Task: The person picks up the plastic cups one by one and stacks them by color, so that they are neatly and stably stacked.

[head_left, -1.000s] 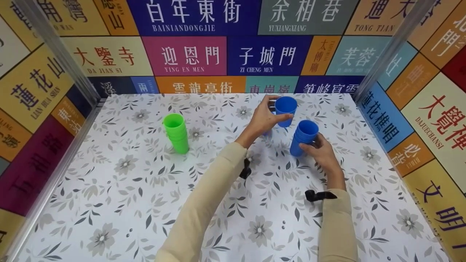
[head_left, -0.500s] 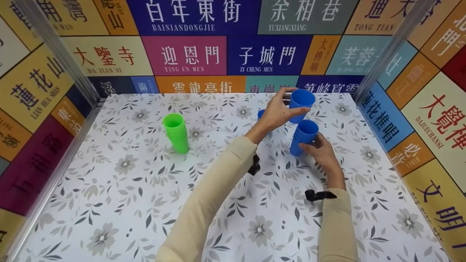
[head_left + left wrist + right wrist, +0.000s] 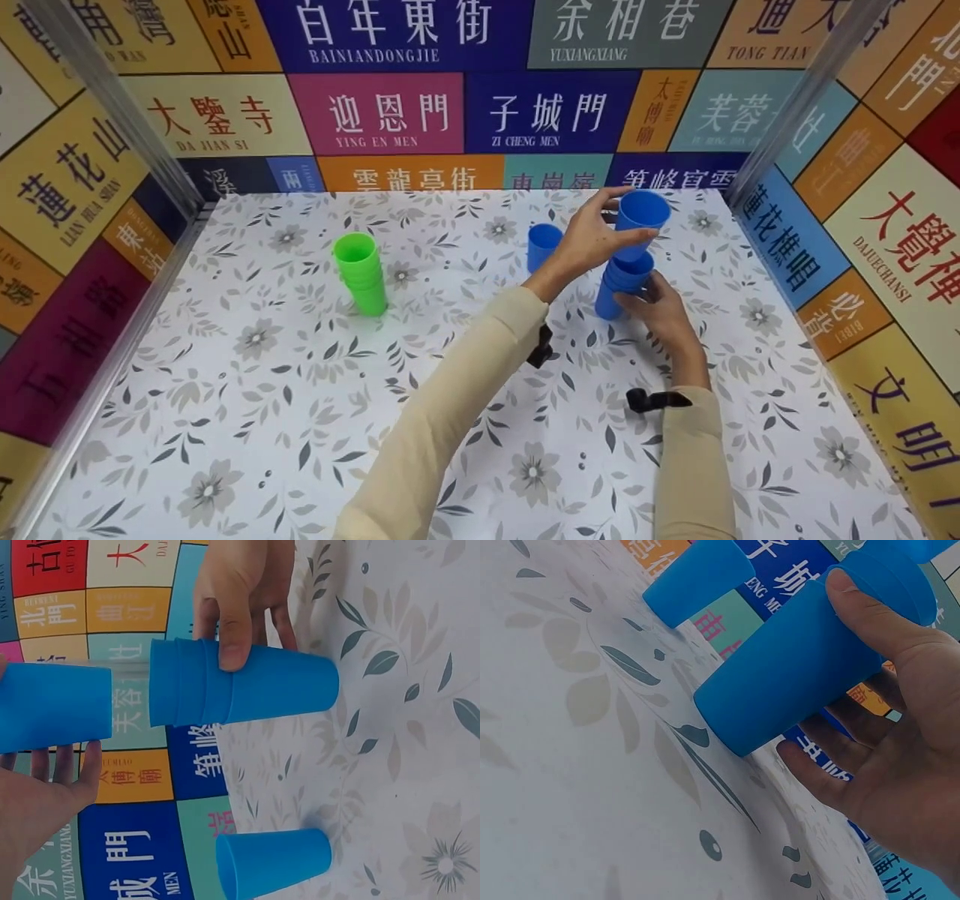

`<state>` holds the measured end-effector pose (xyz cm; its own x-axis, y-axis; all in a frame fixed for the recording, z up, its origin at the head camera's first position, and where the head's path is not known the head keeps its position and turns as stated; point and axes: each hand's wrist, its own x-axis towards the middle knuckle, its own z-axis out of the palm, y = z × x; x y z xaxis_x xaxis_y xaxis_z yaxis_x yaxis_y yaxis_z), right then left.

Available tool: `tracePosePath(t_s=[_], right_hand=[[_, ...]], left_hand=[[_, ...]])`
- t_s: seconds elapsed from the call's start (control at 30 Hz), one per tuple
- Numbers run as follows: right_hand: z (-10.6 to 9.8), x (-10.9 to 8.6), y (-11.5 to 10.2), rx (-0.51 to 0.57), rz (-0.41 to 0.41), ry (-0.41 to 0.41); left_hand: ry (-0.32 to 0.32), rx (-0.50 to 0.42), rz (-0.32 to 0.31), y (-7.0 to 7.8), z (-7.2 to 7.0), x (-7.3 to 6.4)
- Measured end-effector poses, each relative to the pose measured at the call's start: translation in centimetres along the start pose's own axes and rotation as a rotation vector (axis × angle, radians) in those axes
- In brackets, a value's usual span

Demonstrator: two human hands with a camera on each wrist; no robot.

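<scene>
My left hand (image 3: 589, 238) grips a single blue cup (image 3: 643, 217) by its side, thumb at the front. That cup hangs upright straight above a stack of nested blue cups (image 3: 616, 291). A gap shows between the held cup (image 3: 56, 705) and the stack's top rim in the left wrist view. My right hand (image 3: 666, 316) holds the stack (image 3: 795, 667), with the thumb on one side and the fingers behind. The stack stands upright on the table. Another blue cup (image 3: 543, 246) stands upright by itself, left of the stack and behind the left forearm.
A stack of nested green cups (image 3: 364, 279) stands on the left half of the table (image 3: 300, 420), which has a flower-patterned cover. Panels with printed signs (image 3: 375, 112) wall in the back and both sides. Black straps sit at both wrists.
My left hand has carried its blue cup rightward from beside the stack to over it. The lone cup behind has come into fuller view. My right hand stays on the stack.
</scene>
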<state>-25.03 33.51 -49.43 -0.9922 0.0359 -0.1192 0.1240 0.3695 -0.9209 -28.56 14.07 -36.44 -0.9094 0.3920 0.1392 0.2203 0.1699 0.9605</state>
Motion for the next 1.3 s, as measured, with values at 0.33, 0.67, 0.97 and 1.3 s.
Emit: tracePosePath(t_s=[0.33, 0.67, 0.97, 1.3], right_hand=[[0.2, 0.1, 0.5, -0.002, -0.059, 0.004], [0.1, -0.1, 0.2, -0.002, -0.046, 0.000], [0.0, -1.0, -1.3, 0.038, -0.016, -0.022], [0.1, -1.6, -2.0, 0.058, -0.010, -0.027]], left_hand=[[0.003, -0.026, -0.032, -1.1, 1.4, -0.2], [-0.015, 0.033, -0.024, -1.5, 1.4, -0.2], [0.013, 0.047, -0.011, -2.3, 0.2, -0.2], [0.129, 0.024, 0.053, -4.5, -3.2, 0.2]])
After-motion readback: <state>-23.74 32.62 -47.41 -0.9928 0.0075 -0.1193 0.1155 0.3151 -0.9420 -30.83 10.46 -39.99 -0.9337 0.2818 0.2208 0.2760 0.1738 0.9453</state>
